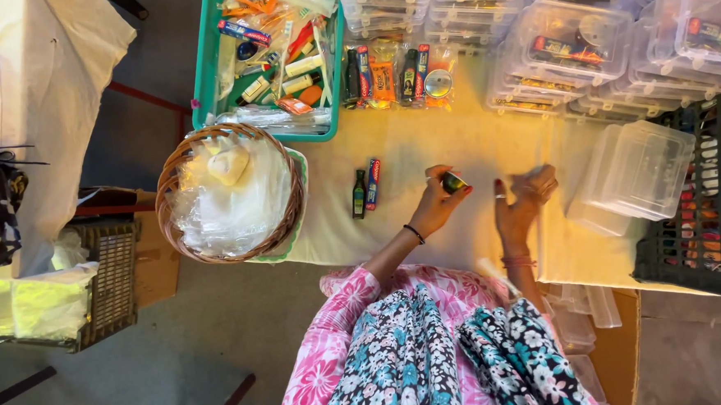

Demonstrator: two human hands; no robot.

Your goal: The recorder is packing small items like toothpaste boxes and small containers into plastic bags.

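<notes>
The left hand (pixel 435 207) grips a small round tin (pixel 454 182) near the table's (pixel 423 150) front edge; the right hand (pixel 521 202) pinches something clear, too blurred to tell. Keeping the tin level should help. A dark bottle (pixel 359 194) and slim tube (pixel 373 184) lie left; clear plastic boxes (pixel 638 171) sit right.

Small round dark-green tin (pixel 454 182), pinched above tablecloth

Single head-worn view, looking steeply down, fairly near, over cloth-covered table (pixel 456 152) and person's lap
</notes>
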